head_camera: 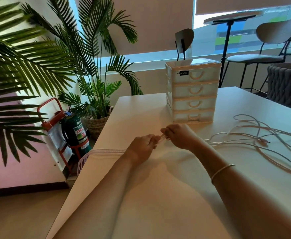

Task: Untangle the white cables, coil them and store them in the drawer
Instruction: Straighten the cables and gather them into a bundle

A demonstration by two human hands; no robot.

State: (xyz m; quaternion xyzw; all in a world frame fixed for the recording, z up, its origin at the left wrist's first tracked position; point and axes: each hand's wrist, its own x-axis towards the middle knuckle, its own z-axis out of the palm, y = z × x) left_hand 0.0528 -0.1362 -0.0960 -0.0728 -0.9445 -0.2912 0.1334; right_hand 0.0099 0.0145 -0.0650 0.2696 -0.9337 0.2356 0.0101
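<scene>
Both hands are over the white table (158,195), just in front of the drawer unit (192,91). The left hand (142,149) has its fingers curled and pinches a short stretch of white cable (162,141) at its fingertips. The right hand (179,136) is likewise curled and grips the same stretch from the other side; the two hands are close together, with the cable taut between them. A thin bracelet (222,170) sits on the right forearm.

From under the left hand, a bundle of white strands (106,150) runs leftward across the table and loops over its left edge. To the right of the right hand, loose cables (255,135) lie spread in open curves on the table top, crossing one another in several places; a connector end (263,141) is visible among them. This loose group extends to the right frame edge.

The drawer unit stands upright on the table beyond the hands. It has four drawers with arched handles, all pushed in. A dark label is on the top drawer.

Off the table to the left: a palm plant (38,57), a fire extinguisher (75,133) in a red stand, a woven basket pot (96,125). Chairs (265,49) stand behind.
</scene>
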